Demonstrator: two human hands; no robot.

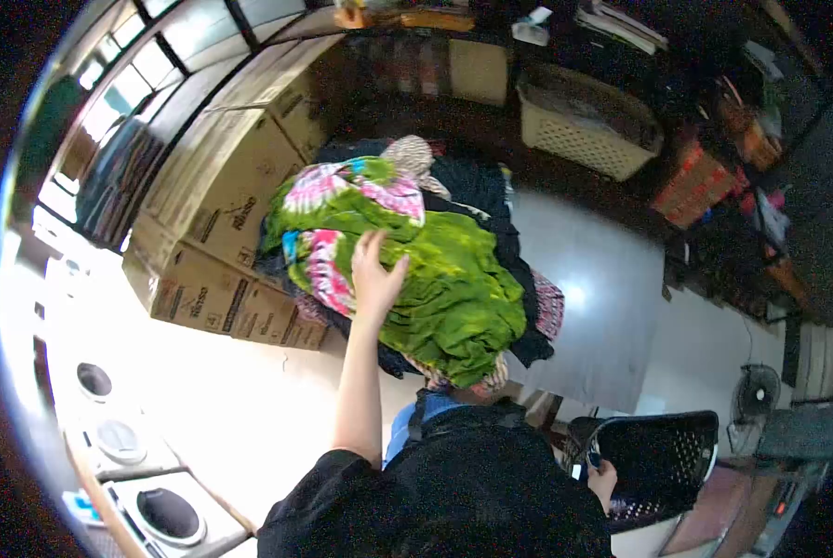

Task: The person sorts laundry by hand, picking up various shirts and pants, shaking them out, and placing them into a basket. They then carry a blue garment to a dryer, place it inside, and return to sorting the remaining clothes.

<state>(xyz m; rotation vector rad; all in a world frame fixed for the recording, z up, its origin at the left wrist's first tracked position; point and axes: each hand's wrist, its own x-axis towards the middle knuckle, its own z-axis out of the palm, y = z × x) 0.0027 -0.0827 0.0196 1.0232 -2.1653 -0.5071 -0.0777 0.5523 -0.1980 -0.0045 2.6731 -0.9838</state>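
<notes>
A heap of clothes lies on the grey table [612,270], topped by green tie-dye cloth [453,298] with pink, white and blue patches. My left hand [377,279] is over this cloth, thumb and fingers apart, apparently touching its surface without gripping a fold. Dark garments [467,181] show beneath and behind the green cloth, and a patterned piece [547,307] sticks out at the right. Low at my right side, my right hand [602,482] is closed at the rim of a black laundry basket [663,460]. Its fingers are partly hidden by the rim.
Stacked cardboard boxes [235,223] stand left of the heap. A cream basket [584,126] and a red box [695,184] are beyond the table. Front-loading machines [170,511] line the lower left. A fan [757,395] stands at the right.
</notes>
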